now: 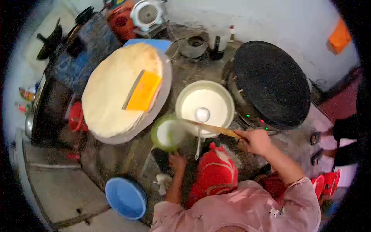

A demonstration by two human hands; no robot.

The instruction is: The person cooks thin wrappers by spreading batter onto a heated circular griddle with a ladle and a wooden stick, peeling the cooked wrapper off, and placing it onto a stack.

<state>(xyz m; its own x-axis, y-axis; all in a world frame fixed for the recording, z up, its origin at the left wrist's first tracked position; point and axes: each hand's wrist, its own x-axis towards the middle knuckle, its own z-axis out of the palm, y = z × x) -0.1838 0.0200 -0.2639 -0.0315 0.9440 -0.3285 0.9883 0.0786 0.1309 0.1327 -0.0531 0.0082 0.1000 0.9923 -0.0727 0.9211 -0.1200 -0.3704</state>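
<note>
My right hand (256,141) is closed around the end of a long wooden-handled tool (219,130). The tool's blurred far end hangs over a small green bowl (155,132) with white liquid in it. Just below that bowl is my left hand (177,161), beside a dark cloth-like thing (160,158); its fingers are smeared and their grip is unclear. Behind the wooden handle stands a pale pot (230,101) of white batter. In the pot rests a metal ladle (202,114), its handle pointing toward me.
A round black griddle (272,83) stands on the right. At left, a large stack of pale flatbreads (112,91) carries an orange scraper (146,92). A red bag (218,170) lies close in front of me, and a blue basin (125,197) sits lower left.
</note>
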